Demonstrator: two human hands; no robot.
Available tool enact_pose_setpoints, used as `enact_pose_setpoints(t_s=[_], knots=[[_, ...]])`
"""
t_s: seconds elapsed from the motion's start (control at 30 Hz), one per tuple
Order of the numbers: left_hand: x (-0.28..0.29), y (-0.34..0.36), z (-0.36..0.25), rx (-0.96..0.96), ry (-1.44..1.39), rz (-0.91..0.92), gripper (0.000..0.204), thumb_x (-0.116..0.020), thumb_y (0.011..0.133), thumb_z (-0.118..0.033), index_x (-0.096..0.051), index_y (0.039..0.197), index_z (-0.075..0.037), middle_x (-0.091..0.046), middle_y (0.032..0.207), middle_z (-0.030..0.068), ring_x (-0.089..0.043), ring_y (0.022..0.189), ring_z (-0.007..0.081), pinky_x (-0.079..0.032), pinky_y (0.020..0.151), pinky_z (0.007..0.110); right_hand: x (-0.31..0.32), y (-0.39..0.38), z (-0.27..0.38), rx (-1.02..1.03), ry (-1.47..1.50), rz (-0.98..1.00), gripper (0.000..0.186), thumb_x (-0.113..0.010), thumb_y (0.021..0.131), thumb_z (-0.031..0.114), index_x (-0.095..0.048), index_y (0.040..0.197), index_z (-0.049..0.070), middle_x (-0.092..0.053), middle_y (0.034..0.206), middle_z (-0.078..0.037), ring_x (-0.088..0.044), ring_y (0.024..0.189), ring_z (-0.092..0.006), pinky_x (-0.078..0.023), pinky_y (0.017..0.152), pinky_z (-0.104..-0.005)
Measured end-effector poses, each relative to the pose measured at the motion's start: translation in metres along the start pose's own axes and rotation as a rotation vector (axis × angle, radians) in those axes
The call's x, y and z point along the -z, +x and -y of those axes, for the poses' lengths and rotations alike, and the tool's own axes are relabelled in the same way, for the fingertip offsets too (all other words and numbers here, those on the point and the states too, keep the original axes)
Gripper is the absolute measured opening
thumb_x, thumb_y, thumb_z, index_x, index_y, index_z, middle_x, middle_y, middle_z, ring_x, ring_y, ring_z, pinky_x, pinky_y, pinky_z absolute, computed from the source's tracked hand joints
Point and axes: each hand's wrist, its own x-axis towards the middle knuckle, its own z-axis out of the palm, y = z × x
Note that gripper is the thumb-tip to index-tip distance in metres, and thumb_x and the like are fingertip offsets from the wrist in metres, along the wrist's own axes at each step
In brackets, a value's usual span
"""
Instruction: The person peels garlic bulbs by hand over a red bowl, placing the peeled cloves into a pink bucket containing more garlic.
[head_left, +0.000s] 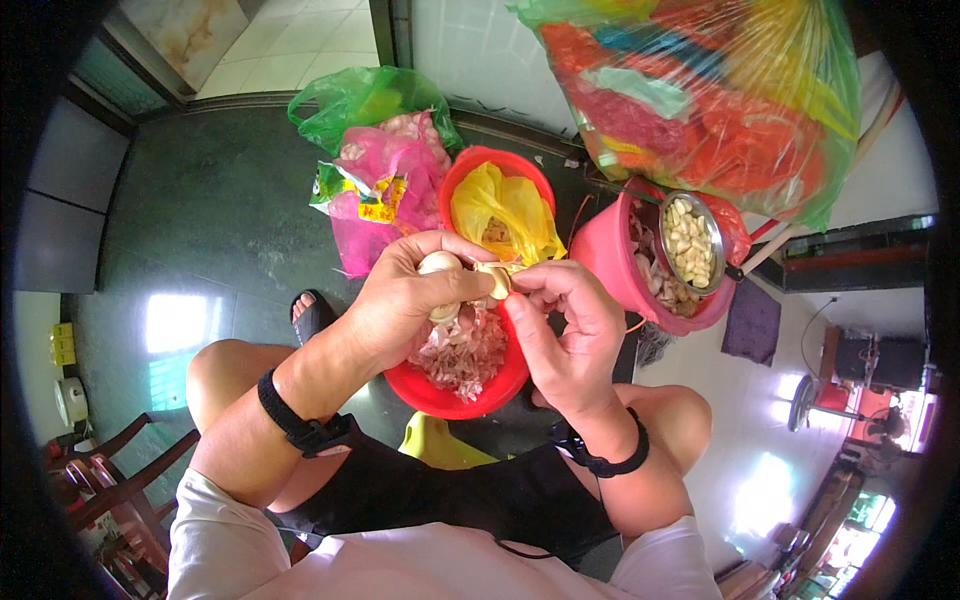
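Observation:
My left hand (410, 280) is closed around pale garlic (440, 264), part of it tucked in the palm. Between its thumb and fingertips sits one garlic clove (499, 284). The thumb and fingers of my right hand (572, 325) pinch at that same clove from the other side. Just below both hands stands a red basin (402, 387) heaped with papery garlic skins (462, 352). Beyond them is a second red basin (537, 170), lined with a yellow plastic bag (490, 205) with some garlic in it.
A pink bucket (610, 262) of garlic stands at right, with a metal bowl (690, 245) of peeled cloves on it. Pink mesh bags (385, 200) of garlic and a green bag (345, 105) lie far left. A large green bag (700, 90) bulges far right. A wooden chair (130, 490) is at left.

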Motion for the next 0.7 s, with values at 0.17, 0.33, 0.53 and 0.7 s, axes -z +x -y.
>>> enact_pose_setpoints(t_s=[0.17, 0.33, 0.53, 0.7], knots=[[-0.005, -0.004, -0.004, -0.016, 0.04, -0.047, 0.022, -0.08, 0.087, 0.002, -0.072, 0.107, -0.001, -0.076, 0.097, 0.0104, -0.075, 0.083, 0.0171, -0.061, 0.073, 0.029, -0.001, 0.002, 0.0, 0.165, -0.235, 0.008, 0.014, -0.075, 0.093, -0.001, -0.071, 0.107, -0.001, -0.074, 0.096, -0.013, -0.072, 0.083, -0.022, -0.057, 0.076, -0.0325], [-0.003, -0.003, -0.003, -0.069, 0.081, -0.035, 0.021, -0.08, 0.087, 0.005, -0.072, 0.105, -0.001, -0.076, 0.099, 0.0103, -0.075, 0.086, 0.0172, -0.063, 0.078, 0.03, -0.006, -0.006, -0.006, 0.037, -0.116, -0.037, 0.011, -0.072, 0.095, 0.0, -0.071, 0.106, -0.001, -0.074, 0.094, -0.015, -0.074, 0.087, -0.0257, -0.057, 0.079, -0.0336], [-0.001, -0.004, 0.008, -0.105, 0.063, -0.013, 0.022, -0.08, 0.087, 0.005, -0.071, 0.107, -0.001, -0.076, 0.102, 0.012, -0.076, 0.089, 0.0186, -0.064, 0.08, 0.031, -0.018, -0.012, -0.014, 0.051, -0.149, -0.142, 0.006, -0.067, 0.098, 0.0, -0.066, 0.104, -0.001, -0.071, 0.093, -0.015, -0.071, 0.084, -0.026, -0.056, 0.077, -0.0341], [-0.002, 0.001, 0.007, -0.055, -0.049, 0.019, 0.023, -0.078, 0.088, 0.006, -0.07, 0.108, 0.0, -0.076, 0.105, 0.0148, -0.076, 0.089, 0.0209, -0.065, 0.082, 0.032, -0.018, -0.006, -0.018, 0.115, -0.203, -0.132, 0.004, -0.062, 0.102, 0.002, -0.06, 0.103, -0.001, -0.066, 0.093, -0.014, -0.067, 0.082, -0.0247, -0.054, 0.074, -0.0348]])
